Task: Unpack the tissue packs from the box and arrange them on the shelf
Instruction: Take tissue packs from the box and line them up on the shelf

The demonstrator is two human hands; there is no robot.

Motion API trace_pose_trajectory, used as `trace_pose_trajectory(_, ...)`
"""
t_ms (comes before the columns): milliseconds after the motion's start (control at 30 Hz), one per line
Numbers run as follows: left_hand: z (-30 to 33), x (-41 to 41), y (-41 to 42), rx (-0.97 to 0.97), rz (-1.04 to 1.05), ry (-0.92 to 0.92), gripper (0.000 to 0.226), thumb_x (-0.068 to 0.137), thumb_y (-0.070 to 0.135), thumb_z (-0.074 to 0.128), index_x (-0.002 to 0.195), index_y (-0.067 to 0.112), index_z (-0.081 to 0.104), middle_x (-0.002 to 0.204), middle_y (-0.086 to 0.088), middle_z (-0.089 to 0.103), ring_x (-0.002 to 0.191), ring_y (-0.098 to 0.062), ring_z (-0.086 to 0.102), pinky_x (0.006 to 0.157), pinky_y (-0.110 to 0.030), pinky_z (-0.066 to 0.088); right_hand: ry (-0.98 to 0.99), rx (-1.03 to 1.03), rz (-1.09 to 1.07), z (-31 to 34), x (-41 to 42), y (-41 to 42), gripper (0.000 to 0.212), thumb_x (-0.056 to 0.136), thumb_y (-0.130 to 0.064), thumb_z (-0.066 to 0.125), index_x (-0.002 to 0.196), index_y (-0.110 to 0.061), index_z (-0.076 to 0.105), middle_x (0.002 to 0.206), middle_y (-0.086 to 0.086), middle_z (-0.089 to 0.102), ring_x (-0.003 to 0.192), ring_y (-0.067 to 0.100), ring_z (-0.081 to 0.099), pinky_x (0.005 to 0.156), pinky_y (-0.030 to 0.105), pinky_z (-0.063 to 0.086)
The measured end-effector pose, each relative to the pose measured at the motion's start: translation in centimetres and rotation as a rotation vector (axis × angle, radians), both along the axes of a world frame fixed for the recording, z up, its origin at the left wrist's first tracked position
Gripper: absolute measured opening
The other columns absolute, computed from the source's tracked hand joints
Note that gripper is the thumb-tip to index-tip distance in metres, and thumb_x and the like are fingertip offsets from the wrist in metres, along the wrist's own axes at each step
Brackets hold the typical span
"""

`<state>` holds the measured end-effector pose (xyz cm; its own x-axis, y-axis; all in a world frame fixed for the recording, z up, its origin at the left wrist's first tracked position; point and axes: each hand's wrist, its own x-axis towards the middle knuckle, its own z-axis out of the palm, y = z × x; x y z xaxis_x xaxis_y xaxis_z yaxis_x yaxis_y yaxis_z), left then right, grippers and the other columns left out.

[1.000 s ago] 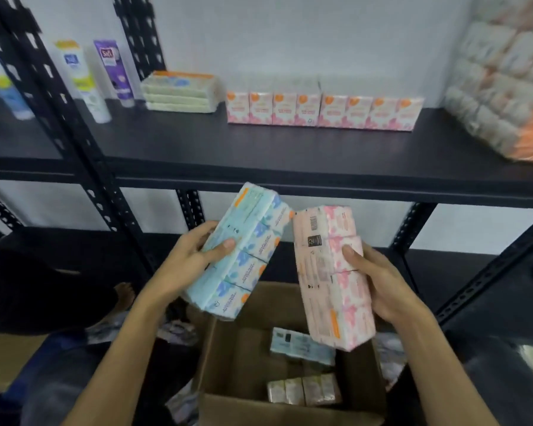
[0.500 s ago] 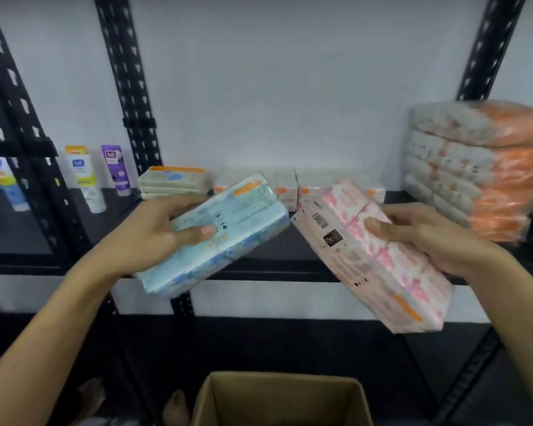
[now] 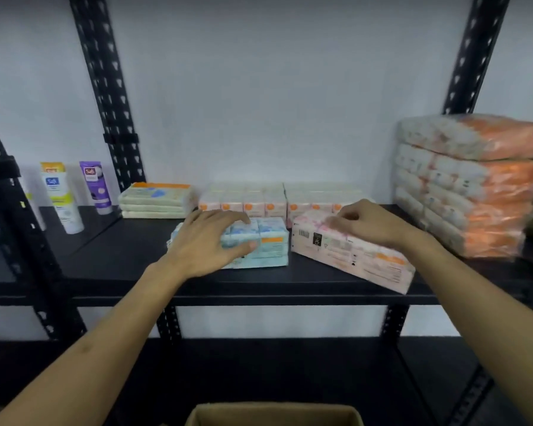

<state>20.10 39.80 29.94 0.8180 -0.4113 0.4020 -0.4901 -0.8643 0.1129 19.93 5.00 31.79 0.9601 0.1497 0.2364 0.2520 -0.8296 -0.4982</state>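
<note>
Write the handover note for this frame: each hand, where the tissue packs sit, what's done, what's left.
Left hand grips the blue tissue pack, lying flat on the shelf.
Right hand holds the pink tissue pack, angled at the shelf's front edge.
Done: both packs on the shelf.
Left: let go, straighten the pink pack, return to the box; its contents are out of view.

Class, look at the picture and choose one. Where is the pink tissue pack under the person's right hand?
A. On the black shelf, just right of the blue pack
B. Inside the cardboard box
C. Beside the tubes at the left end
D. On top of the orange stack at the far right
A: the pink tissue pack lies on the black shelf under the right hand, just right of the blue pack under the left hand.
</note>
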Motion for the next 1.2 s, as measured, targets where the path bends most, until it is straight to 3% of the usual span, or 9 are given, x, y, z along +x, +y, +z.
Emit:
trace_pose_trajectory(133, 0.1, 1.3, -0.1, 0.011, 0.031, 0.086, 0.074, 0.093, 0.080, 0.009, 0.150, 0.045, 0.040, 0.152, 0.013, 0.049, 0.139, -0.017, 0.046, 0.113, -0.045, 0.031, 0.025, -0.195, 0.039, 0.5, 0.8, 0.8, 0.043, 0.100, -0.060, 0.042, 0.108, -0.028, 0.070, 0.101, 0.004, 0.071, 0.091, 0.023, 0.063, 0.085, 0.038, 0.049)
trace_pose_trajectory(267, 1.0, 2.0, -0.3, -0.116, 0.046, 0.223, 0.062, 0.099, 0.072, 0.015, 0.150, 0.046, 0.040, 0.154, 0.012, 0.047, 0.141, -0.021, 0.043, 0.116, -0.048, 0.026, 0.200, -0.345, 0.056, 2.0, 2.3, 0.0, 0.059, 0.100, -0.069, 0.033, 0.147, -0.037, 0.050, 0.155, -0.014, 0.043, 0.141, 0.021, 0.044, 0.115, 0.043, 0.030)
trace_pose_trajectory(500, 5.4, 3.4, -1.3, -0.005, 0.006, 0.584, 0.053, 0.102, 0.045, 0.050, 0.153, 0.036, 0.038, 0.161, 0.003, 0.035, 0.146, -0.022, 0.035, 0.117, -0.045, 0.026, 0.459, 0.061, 0.115, 2.8, 2.8, 0.5, 0.051, 0.100, -0.055, 0.047, 0.142, -0.027, 0.057, 0.158, -0.007, 0.041, 0.148, 0.021, 0.035, 0.123, 0.041, 0.022)
trace_pose_trajectory(633, 5.2, 4.9, -3.5, 0.018, 0.104, 0.474, 0.043, 0.106, 0.048, 0.031, 0.109, 0.018, 0.062, 0.113, -0.013, 0.064, 0.096, -0.022, 0.059, 0.095, -0.039, 0.042, 0.275, -0.061, -0.118, 1.0, 2.9, 2.3, 0.085, 0.098, -0.073, 0.017, 0.139, -0.012, 0.059, 0.120, 0.012, 0.067, 0.107, 0.025, 0.060, 0.107, 0.041, 0.037)
trace_pose_trajectory(667, 4.3, 5.2, -3.9, 0.003, 0.132, 0.461, 0.049, 0.107, 0.047, 0.025, 0.105, 0.015, 0.062, 0.092, 0.001, 0.041, 0.084, -0.020, 0.056, 0.092, -0.039, 0.044, 0.202, -0.126, -0.140, 0.3, 3.1, 2.6, 0.087, 0.097, -0.075, 0.017, 0.134, -0.012, 0.063, 0.108, 0.011, 0.071, 0.098, 0.024, 0.065, 0.099, 0.040, 0.043)
trace_pose_trajectory(700, 3.4, 5.5, -4.3, 0.001, 0.165, 0.437, 0.052, 0.107, 0.048, 0.023, 0.107, 0.013, 0.062, 0.134, -0.013, 0.056, 0.085, -0.021, 0.057, 0.093, -0.041, 0.044, 0.140, -0.169, -0.159, -0.2, 3.4, 2.6, 0.088, 0.095, -0.078, 0.018, 0.128, -0.013, 0.067, 0.099, 0.009, 0.073, 0.092, 0.023, 0.068, 0.087, 0.036, 0.046)
trace_pose_trajectory(733, 2.6, 5.8, -4.6, 0.000, 0.201, 0.396, 0.051, 0.107, 0.049, 0.024, 0.105, 0.014, 0.061, 0.108, -0.012, 0.066, 0.092, -0.025, 0.059, 0.091, -0.042, 0.043, 0.089, -0.191, -0.178, -0.7, 3.6, 2.6, 0.088, 0.094, -0.080, 0.020, 0.123, -0.013, 0.070, 0.089, 0.007, 0.074, 0.085, 0.022, 0.070, 0.075, 0.030, 0.044)
trace_pose_trajectory(933, 1.5, 6.9, -5.4, -0.094, 0.219, 0.250, 0.049, 0.103, 0.047, 0.033, 0.074, 0.012, 0.053, 0.078, -0.006, 0.059, 0.076, -0.024, 0.058, 0.062, -0.033, 0.036, -0.035, -0.196, -0.194, -1.3, 3.9, 2.3, 0.070, 0.098, -0.072, 0.031, 0.070, -0.014, 0.057, 0.059, 0.003, 0.055, 0.061, 0.023, 0.060, 0.058, 0.028, 0.034)
trace_pose_trajectory(1200, 0.6, 6.2, -5.8, -0.134, 0.264, -0.044, 0.056, 0.103, 0.042, 0.031, 0.067, 0.011, 0.061, 0.066, -0.004, 0.059, 0.069, -0.027, 0.055, 0.073, -0.038, 0.038, -0.209, -0.137, -0.289, -1.7, 3.4, 3.0, 0.063, 0.098, -0.061, 0.037, 0.058, -0.013, 0.046, 0.053, 0.002, 0.055, 0.058, 0.026, 0.059, 0.057, 0.031, 0.042)
